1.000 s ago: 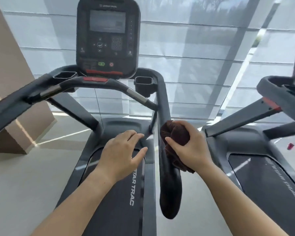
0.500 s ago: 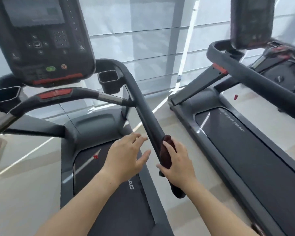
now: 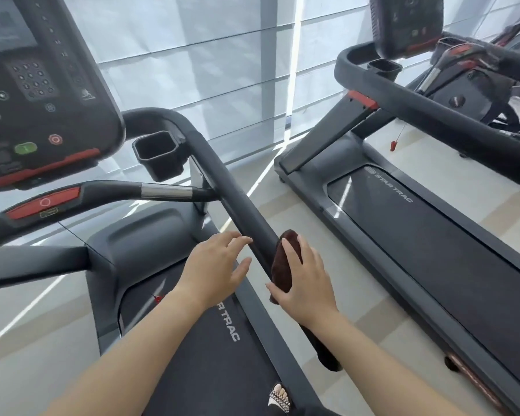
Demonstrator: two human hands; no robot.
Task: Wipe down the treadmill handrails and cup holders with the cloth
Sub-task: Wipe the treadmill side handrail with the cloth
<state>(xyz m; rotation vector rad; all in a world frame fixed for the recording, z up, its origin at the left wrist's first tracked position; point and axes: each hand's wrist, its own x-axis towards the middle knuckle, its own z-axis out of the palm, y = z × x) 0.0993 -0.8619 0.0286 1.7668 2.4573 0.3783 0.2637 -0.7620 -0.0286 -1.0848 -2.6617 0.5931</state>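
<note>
A dark brown cloth [image 3: 283,265] is wrapped over the right handrail [image 3: 237,202] of the black treadmill, pressed there by my right hand [image 3: 305,280]. My left hand [image 3: 215,270] hovers just left of the rail with fingers spread, holding nothing. The rail runs up and left to a square black cup holder [image 3: 158,154] beside the console [image 3: 39,94]. A front crossbar [image 3: 108,190] with a red button and a silver grip joins the rail below the cup holder.
A second treadmill [image 3: 418,235] stands close on the right, its handrail [image 3: 427,106] and cup holder [image 3: 385,69] at upper right. Window blinds fill the background. A sandalled foot [image 3: 278,397] rests on the belt [image 3: 207,349] at the bottom.
The view has swung right and closer to the rail. My right hand with the cloth has slid along the right handrail; my left hand stays open beside it.
</note>
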